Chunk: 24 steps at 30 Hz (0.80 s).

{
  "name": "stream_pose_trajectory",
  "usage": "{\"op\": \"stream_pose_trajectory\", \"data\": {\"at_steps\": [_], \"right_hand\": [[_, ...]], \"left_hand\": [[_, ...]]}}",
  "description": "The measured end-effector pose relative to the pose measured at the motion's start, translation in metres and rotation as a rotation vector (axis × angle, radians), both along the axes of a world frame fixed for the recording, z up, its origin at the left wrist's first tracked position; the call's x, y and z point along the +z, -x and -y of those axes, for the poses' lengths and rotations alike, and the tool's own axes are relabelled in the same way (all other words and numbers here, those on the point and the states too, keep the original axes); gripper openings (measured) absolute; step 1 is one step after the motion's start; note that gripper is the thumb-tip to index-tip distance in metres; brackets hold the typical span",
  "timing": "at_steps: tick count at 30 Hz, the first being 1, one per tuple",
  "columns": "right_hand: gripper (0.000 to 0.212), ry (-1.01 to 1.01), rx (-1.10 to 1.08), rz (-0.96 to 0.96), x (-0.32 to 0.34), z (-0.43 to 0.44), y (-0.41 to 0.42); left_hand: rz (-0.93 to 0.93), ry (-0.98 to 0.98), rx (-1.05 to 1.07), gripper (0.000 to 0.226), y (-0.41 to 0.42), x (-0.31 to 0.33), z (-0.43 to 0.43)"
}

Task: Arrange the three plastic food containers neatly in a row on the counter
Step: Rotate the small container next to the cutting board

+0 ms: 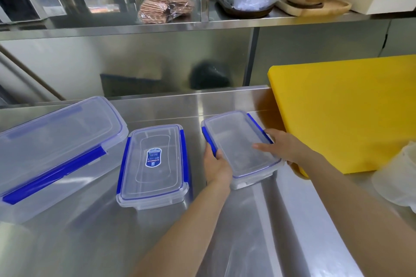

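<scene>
Clear blue-clipped containers; yellow board

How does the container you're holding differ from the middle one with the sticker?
The clear plastic container with blue clips in both hands sits skewed, its long side angled toward the yellow cutting board; the middle clear container with a blue label lies nearly straight. The held one's lid shows no label. The left hand and right hand grip the first; the second is untouched. Both look alike in size, with blue side clips.

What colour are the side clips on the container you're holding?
Blue, on a clear container held by the left hand and right hand; head view.
</scene>
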State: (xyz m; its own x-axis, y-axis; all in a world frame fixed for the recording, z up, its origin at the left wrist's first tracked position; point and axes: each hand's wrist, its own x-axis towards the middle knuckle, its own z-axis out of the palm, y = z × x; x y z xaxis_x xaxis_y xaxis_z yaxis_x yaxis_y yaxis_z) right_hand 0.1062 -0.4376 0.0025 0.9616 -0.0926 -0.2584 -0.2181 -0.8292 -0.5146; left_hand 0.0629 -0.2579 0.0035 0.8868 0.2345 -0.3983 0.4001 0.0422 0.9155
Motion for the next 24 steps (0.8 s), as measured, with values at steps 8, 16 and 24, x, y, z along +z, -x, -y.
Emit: {"op": "stream_pose_trajectory", "data": {"at_steps": [8,16,24], "right_hand": [[0.071,-0.085,-0.021,-0.027,0.003,0.006,0.013],[0.066,0.187,-0.098,0.223,0.024,-0.014,0.009],[0.058,-0.261,-0.005,0.393,0.068,-0.143,0.008]], "left_hand": [[-0.024,-0.095,-0.093,0.042,0.0,0.004,0.002],[0.136,-0.176,-0.158,0.048,0.005,0.03,-0.019],[0.377,-0.607,-0.193,0.051,0.008,0.084,-0.109]]}}
